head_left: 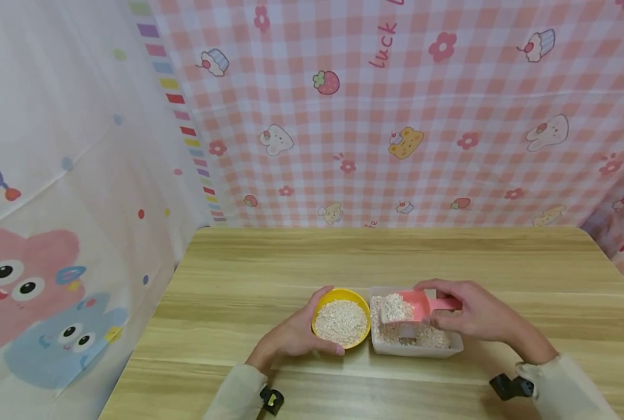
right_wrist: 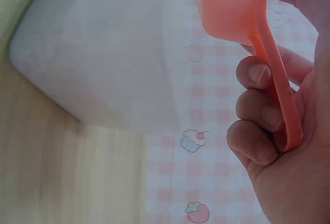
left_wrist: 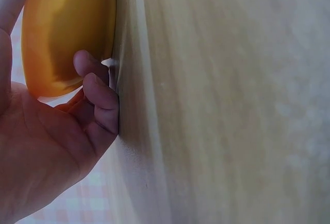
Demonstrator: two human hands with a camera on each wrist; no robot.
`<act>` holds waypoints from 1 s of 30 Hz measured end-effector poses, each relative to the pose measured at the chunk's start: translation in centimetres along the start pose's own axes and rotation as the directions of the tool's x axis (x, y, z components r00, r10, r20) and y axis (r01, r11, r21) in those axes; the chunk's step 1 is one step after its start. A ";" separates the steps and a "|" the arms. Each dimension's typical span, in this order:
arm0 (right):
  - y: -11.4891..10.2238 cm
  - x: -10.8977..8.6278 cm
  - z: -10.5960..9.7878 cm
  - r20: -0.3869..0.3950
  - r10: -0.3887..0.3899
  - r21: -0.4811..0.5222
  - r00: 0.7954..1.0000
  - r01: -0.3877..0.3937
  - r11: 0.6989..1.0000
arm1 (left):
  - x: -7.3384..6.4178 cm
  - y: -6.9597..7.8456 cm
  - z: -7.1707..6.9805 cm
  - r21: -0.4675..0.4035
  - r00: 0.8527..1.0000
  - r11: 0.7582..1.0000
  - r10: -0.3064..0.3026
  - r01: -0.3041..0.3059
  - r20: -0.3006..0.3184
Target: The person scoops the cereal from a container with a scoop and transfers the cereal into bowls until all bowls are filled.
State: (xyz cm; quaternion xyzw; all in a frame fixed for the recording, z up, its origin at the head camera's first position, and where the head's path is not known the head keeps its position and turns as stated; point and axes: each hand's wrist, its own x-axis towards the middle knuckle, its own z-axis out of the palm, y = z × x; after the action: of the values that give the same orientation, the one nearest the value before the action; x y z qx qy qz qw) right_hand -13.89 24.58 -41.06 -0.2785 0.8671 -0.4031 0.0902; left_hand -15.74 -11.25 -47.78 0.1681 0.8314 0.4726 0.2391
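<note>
My left hand holds a small yellow bowl from its left side, thumb along the near rim and fingers round the far side. Pale oat-like flakes fill much of the bowl, which stands on the table. In my right hand is a pink scoop, gripped by its handle. A heap of the same flakes lies in the scoop's front. Beneath the scoop stands a translucent white rectangular tub with more flakes, its bottom showing through near the middle.
The wood-grain table runs back to a pink checked cloth behind it. A white cloth with cartoon figures hangs at the left. Bowl and tub stand close side by side.
</note>
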 end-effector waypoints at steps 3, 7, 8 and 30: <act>-0.3 0.1 -0.2 -0.001 -0.004 -0.025 1.000 0.004 1.000 | 0.0 0.0 0.0 -0.008 1.000 1.000 -0.006 0.006 0.003; -0.7 0.3 -0.6 -0.021 -0.026 -0.077 0.999 0.025 0.997 | 0.0 0.1 0.0 -0.007 1.000 1.000 -0.008 0.008 0.005; -0.8 0.4 -0.6 -0.026 -0.032 -0.087 0.999 0.030 0.996 | 0.0 0.1 0.0 -0.007 1.000 1.000 -0.008 0.008 0.004; -3.6 3.5 -0.8 -0.025 -0.137 -0.190 0.990 0.129 0.973 | 0.1 0.0 0.0 0.009 1.000 1.000 -0.003 0.003 0.000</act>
State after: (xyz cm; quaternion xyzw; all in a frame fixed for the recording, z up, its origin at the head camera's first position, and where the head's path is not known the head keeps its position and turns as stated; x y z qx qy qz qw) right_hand -15.67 21.27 -37.60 -0.3355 0.8822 -0.3298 0.0199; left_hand -15.80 -11.20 -47.83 0.1681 0.8338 0.4685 0.2389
